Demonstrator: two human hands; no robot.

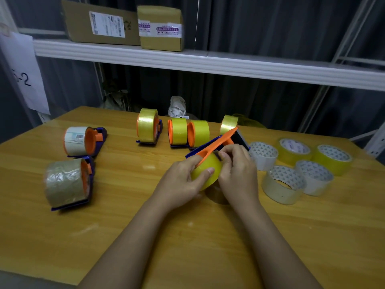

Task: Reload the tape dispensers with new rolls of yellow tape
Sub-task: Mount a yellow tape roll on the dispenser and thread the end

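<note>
At the wooden tabletop [129,205], I had a yellow roll [205,174] seated in an orange-and-blue dispenser [218,142] held just above the surface, near the middle of the work area. My left hand [183,182] was the steadying grip, wrapped around the roll and the dispenser's handle, thumb pressed on the tape's glossy face. My right hand [237,170] was pinched at the top of the roll, close under the dispenser's dark head; I could not tell from this angle whether the fingertips actually held the loose tape end or were only picking for it.

By my reading, the step in hand was threading: the roll looked mounted, and the next move called for peeling the free end up and drawing it forward under the roller to the cutter, keeping it flat so it would not fold onto itself.

The roll appeared full, bright yellow and smooth, with a sheen along its curve. Behind it stood three dispensers already carrying yellow tape [146,126], [178,131], [199,133], and a loose yellow roll [228,124] beyond. To my left lay two dispensers with a white roll [76,140] and a brownish roll [64,182]. Spare rolls [293,151] sat grouped at my right.
</note>
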